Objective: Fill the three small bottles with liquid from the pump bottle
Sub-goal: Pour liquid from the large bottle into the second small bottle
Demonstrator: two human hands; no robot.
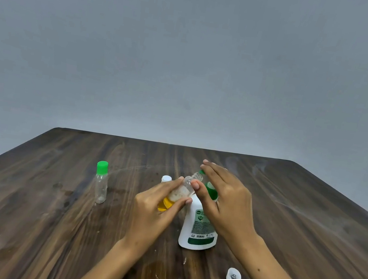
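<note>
Head view: left hand pinching tilted small bottle, right hand spread atop pump bottle.

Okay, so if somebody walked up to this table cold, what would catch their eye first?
Probably the two hands meeting mid-table: the left hand grips a tilted, uncapped small bottle, its mouth held up at the green pump of the white pump bottle, while the right hand rests flat on the pump. Next, the bright green-capped bottle standing alone to the left, and a loose white cap lying near the right forearm.
</note>
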